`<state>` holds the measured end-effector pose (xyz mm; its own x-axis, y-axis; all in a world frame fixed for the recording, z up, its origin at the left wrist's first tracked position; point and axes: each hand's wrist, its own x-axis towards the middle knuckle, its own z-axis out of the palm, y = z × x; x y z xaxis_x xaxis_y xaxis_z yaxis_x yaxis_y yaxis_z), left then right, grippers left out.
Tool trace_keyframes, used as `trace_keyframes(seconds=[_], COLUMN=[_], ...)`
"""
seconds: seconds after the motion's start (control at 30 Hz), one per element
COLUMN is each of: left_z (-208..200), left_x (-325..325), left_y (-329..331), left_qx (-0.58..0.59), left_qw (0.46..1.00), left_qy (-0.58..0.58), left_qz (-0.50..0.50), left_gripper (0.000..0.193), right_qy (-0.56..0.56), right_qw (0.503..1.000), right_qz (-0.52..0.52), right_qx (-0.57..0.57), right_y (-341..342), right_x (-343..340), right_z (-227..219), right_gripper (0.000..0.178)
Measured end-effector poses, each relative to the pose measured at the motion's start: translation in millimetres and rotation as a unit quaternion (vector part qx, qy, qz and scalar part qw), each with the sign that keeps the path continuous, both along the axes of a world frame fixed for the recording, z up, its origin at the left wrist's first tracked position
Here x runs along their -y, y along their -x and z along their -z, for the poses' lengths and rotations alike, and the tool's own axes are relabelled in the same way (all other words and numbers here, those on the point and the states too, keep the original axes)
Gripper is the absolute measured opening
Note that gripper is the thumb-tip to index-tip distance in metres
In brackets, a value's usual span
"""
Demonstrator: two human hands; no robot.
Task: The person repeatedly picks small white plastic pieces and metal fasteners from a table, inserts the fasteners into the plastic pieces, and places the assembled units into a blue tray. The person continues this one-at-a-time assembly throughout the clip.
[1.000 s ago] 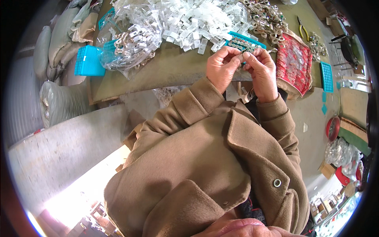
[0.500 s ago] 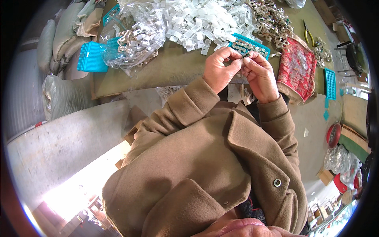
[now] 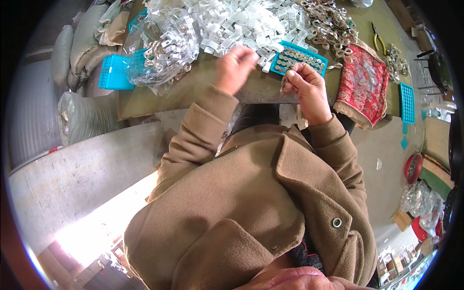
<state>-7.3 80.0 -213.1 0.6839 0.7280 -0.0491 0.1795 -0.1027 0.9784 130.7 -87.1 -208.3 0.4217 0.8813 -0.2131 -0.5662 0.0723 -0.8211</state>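
Right hand [image 3: 305,88] pinches a small piece [image 3: 283,87] in front of the blue tray [image 3: 275,65], presumably to leave its lower end free; left hand [image 3: 235,70], left of tray, blurred, grip indeterminable.

Outer layer: brown coat [image 3: 227,179], matte, felted wool-like nap. Landmark: silver ring button [image 3: 337,222], round, pale rim, darker ring within. Broad pointed lapel [image 3: 297,179] above and left of the button, edge-stitched; second folded flap [image 3: 227,249] well to its left, slightly lower. Small brown button [image 3: 275,247] lower left of it. Left cuff [image 3: 211,104] and right cuff [image 3: 323,133], both above it: deep, turned back, same cloth. Dark inner garment [image 3: 309,256] with red detail, just below left. Dark trousers [image 3: 256,115], far above left.
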Motion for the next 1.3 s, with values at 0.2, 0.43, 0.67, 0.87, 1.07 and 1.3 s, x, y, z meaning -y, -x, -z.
trace_keyframes(seconds=[0.2,0.43,0.67,0.87,1.07,1.3], left_z=[11.7,3.3,-20.6,-21.9,-17.3,-11.1], left_x=[-44.0,-44.6,-16.6,19.3,32.7,40.6], left_y=[-15.1,-7.0,21.9,28.4,25.2,23.4], left_qx=[-0.202,-0.096,0.162,0.266,0.224,0.235], left_qw=[0.901,0.98,0.958,0.905,0.935,0.962], left_qy=[-0.368,-0.087,0.23,0.331,0.274,0.141], left_qz=[-0.111,-0.152,-0.049,0.002,-0.021,-0.017], left_gripper=[0.026,0.023,0.017,0.021,0.03,0.027], right_qy=[-0.014,0.005,0.013,-0.023,-0.011,0.006], right_qw=[0.997,0.995,0.989,1.0,1.0,0.997], right_qz=[-0.025,-0.057,-0.045,0.01,0.022,0.043], right_qx=[0.068,0.088,0.137,0.016,0.007,0.071], right_y=[10.7,16.3,19.1,35.4,45.2,52.9], right_x=[-3.4,-6.0,-37.0,-44.4,-36.0,-29.0], right_z=[-4.8,-8.7,-21.5,-30.6,-29.4,-29.8], right_gripper=[0.005,0.005,0.008,0.008,0.005,0.008])
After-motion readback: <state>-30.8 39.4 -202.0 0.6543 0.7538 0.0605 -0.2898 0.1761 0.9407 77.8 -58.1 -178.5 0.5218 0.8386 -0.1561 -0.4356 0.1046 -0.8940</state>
